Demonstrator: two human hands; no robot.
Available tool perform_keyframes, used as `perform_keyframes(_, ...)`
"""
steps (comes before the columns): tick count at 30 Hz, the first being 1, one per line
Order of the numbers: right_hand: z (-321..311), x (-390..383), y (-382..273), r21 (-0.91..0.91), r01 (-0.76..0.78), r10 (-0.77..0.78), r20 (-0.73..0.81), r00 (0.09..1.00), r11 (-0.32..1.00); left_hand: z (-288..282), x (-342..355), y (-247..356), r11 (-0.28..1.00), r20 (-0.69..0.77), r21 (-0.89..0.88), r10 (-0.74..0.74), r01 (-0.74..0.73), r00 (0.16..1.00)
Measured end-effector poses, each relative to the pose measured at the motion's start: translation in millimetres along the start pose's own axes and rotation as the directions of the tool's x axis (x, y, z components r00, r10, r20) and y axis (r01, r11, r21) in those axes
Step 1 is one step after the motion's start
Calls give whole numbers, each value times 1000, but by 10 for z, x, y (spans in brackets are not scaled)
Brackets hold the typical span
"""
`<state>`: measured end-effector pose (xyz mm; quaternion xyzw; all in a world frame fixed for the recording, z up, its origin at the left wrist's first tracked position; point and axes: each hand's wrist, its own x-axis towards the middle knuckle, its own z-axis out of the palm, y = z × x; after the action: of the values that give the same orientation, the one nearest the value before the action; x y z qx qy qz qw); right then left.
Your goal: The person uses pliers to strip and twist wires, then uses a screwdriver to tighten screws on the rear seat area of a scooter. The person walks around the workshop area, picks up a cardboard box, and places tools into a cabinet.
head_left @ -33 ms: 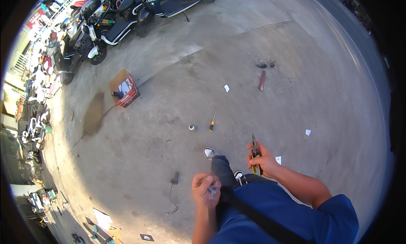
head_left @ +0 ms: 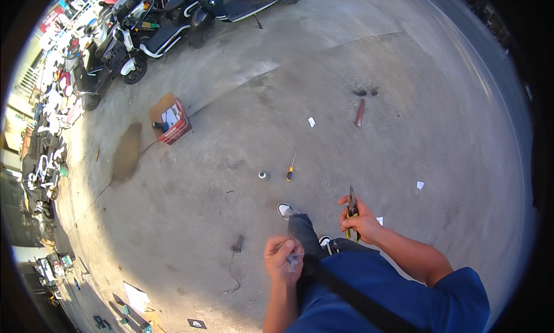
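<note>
My left hand (head_left: pixel 279 258) is closed in front of my body, thumb against fingers, with a crumpled clear plastic bag (head_left: pixel 294 261) hanging from the grip. Whether anything small lies inside the bag is too blurred to tell. My right hand (head_left: pixel 365 222) is wrapped round needle-nose pliers (head_left: pixel 352 201) with yellow and black handles, their jaws pointing away from me. On the concrete ahead lies a screwdriver (head_left: pixel 289 175) with an orange and black handle. Left of it stands a small metallic can (head_left: pixel 263 175). A dark tool with a thin cord (head_left: pixel 238 244) rests left of my left hand.
An opened red cardboard box (head_left: pixel 183 128) with things inside sits at the left. Farther out lie a long red object (head_left: pixel 359 113) and a white paper scrap (head_left: pixel 311 122). Parked scooters (head_left: pixel 167 42) line the far left. My shoe (head_left: pixel 285 209) is between the hands.
The pliers and my right hand sit slightly farther right, and the pliers stand more upright. My left hand keeps its grip on the plastic bag.
</note>
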<state>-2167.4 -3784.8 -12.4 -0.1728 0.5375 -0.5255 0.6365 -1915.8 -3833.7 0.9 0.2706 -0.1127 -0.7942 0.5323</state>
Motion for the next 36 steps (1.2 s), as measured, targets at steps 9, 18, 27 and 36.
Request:
perform_keyframes(9, -469, 2314, 967, -630, -323, 239, -217, 946, 706, -558, 387, -123, 976, -433, 138, -96, 171, 896)
perform_keyframes(18, -1151, 5299, 3610, -797, -499, 368, -376, 850, 339, -1541, -192, -833, 991, -868, 31, -39, 132, 495)
perform_keyframes(27, -1493, 6373, 5088, -799, -486, 276, -407, 871, 353, -1585, -128, -1196, 982, -849, 21, 116, -187, 516)
perform_keyframes(36, -1240, 4926, 3302, -826, -423, 502, -204, 840, 373, -820, -1, -2024, 862, -895, -166, 72, -479, 440)
